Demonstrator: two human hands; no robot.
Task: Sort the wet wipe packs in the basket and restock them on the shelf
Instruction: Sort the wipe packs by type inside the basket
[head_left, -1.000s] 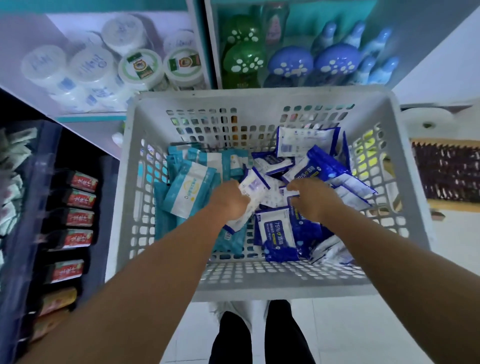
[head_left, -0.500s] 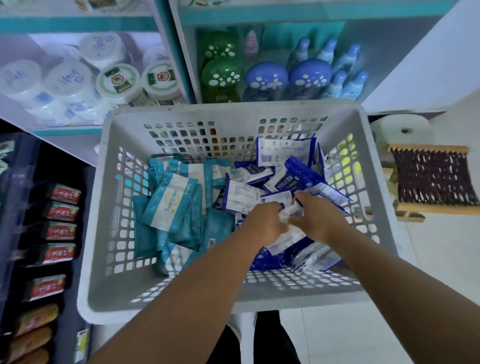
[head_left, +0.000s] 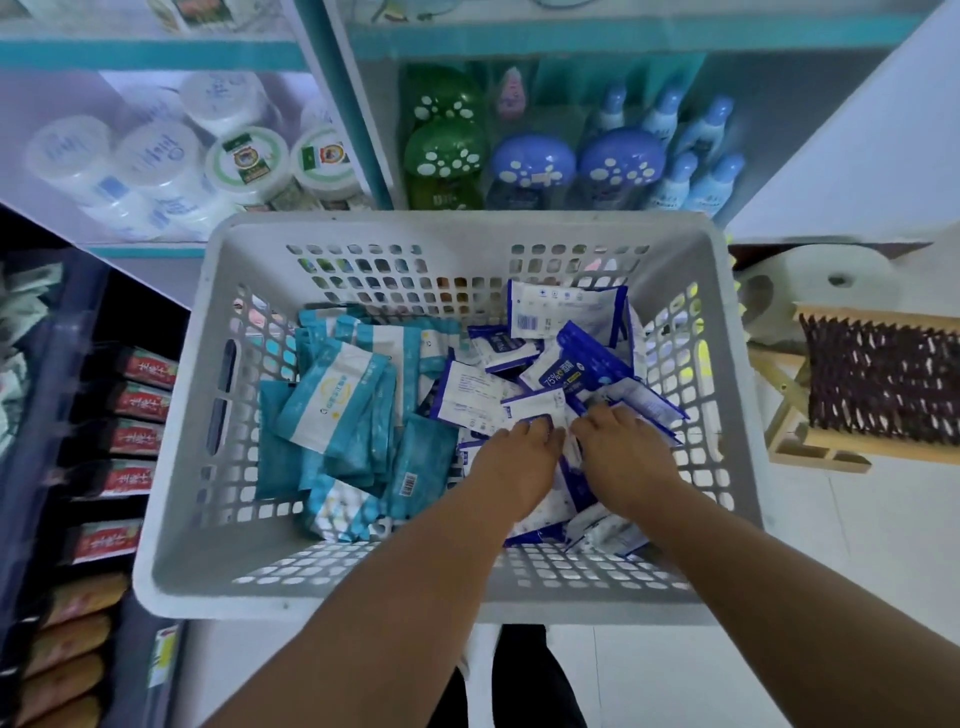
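- Since the earlier frame, both hands have drawn closer together over the blue packs, and the left hand no longer sits at the seam between the two colour groups.
- Landmark: grey perforated basket (head_left: 447, 231), seen from above in the head view.
- Left hand (head_left: 511, 462): inside the basket, right of centre, palm down on the blue-and-white wipe packs (head_left: 475, 397). Fingers curl over a white-faced pack; whether they actually grip it cannot be told.
- Right hand (head_left: 621, 452): just beside the left hand, nearly touching it, fingers bent down into the same pile. A firm hold cannot be confirmed.
- Teal wipe packs (head_left: 332, 410): grouped in the basket's left half, several standing on edge, none touched by either hand.
- One blue pack marked "75%" (head_left: 582, 366) lies tilted, beyond the hands towards the basket's far wall.
- Shelf (head_left: 623, 36): beyond the basket's far wall, holding green and blue bottles (head_left: 530, 163).
- White tubs (head_left: 156, 156): beyond the basket's far-left corner.
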